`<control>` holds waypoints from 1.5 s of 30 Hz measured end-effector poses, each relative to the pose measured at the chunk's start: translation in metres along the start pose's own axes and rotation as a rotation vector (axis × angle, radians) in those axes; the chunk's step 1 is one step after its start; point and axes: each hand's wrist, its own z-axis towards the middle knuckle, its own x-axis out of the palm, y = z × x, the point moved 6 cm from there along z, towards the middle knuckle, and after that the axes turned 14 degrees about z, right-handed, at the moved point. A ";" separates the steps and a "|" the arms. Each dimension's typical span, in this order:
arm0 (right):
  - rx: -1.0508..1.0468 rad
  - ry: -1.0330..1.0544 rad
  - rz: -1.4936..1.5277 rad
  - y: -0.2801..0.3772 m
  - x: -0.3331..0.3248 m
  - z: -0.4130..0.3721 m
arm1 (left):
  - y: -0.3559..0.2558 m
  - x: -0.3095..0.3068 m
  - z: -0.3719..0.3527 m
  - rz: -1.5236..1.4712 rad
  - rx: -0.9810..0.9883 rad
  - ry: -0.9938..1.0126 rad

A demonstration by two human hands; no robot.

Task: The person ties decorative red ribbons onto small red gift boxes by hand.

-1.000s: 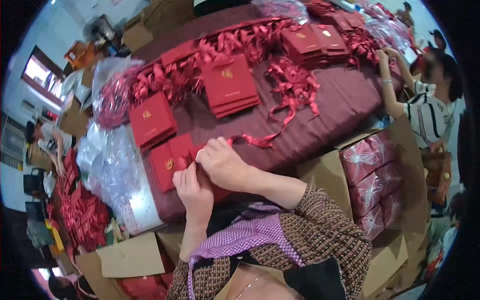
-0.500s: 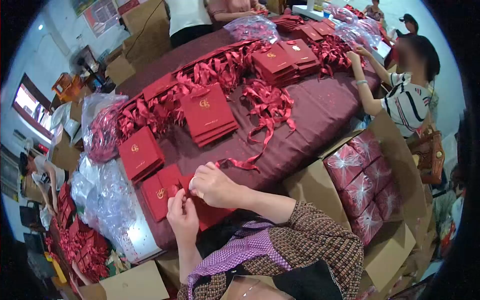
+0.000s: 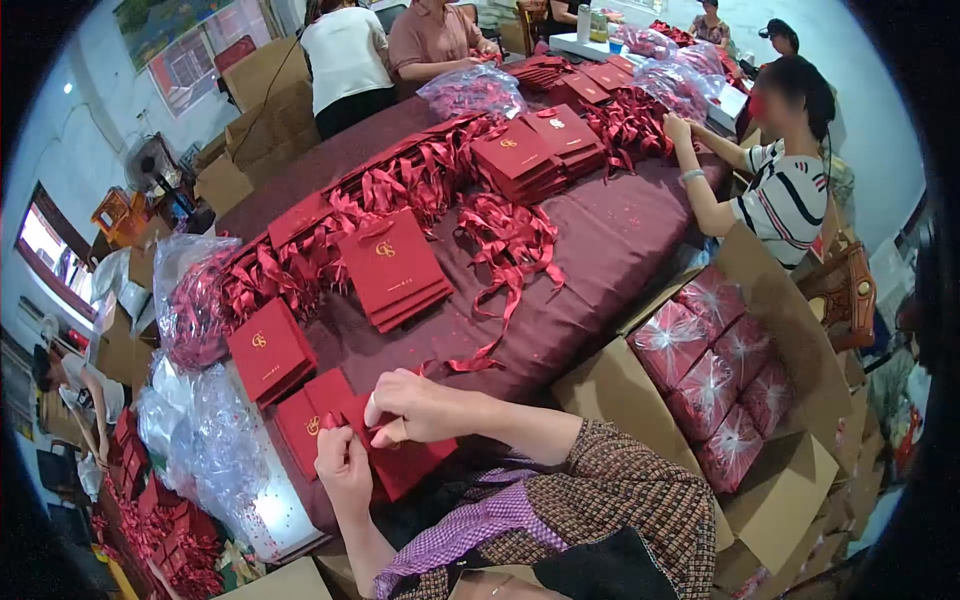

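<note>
Near the table's front edge, a red paper gift bag (image 3: pixel 418 466) lies under my two hands. My left hand (image 3: pixel 343 462) is closed in a pinch on a red ribbon (image 3: pixel 330 421), whose tip sticks up above the fingers. Just to its right, my right hand (image 3: pixel 425 405) is closed too, pinching red ribbon (image 3: pixel 380 437) at the bag's top; its fingertips partly hide it. Beside my left hand lies another red bag (image 3: pixel 300 428) with a gold logo. A loose length of ribbon (image 3: pixel 478 362) stretches over the cloth beyond my right hand.
Stacked red bags (image 3: pixel 393 270) and heaped ribbons (image 3: pixel 505 240) cover much of the maroon tablecloth (image 3: pixel 610 240). At right stands an open carton (image 3: pixel 590 390) of plastic-wrapped red packs (image 3: pixel 710 370). Clear plastic bags (image 3: pixel 215 430) lie left. A co-worker (image 3: pixel 785 190) sits at the right edge.
My hands have moved slightly apart, and a ribbon tip now shows above my left fingers. More of the bag beneath is visible. The whole view has shifted a little.
</note>
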 end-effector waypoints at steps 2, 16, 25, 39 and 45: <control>-0.052 -0.018 -0.051 0.003 -0.010 0.006 | 0.004 0.001 -0.002 -0.047 -0.019 0.003; -0.187 0.236 -0.055 0.013 -0.001 0.001 | 0.055 0.001 -0.013 -0.623 -0.526 0.026; -0.098 0.143 -0.149 -0.001 -0.013 0.002 | 0.026 -0.038 -0.011 0.130 -0.164 -0.193; 0.073 -0.046 0.086 -0.046 -0.025 0.008 | 0.009 0.008 -0.026 0.130 0.009 0.111; 0.346 -0.346 0.202 -0.066 -0.078 -0.025 | 0.060 0.009 -0.037 0.157 -0.357 0.075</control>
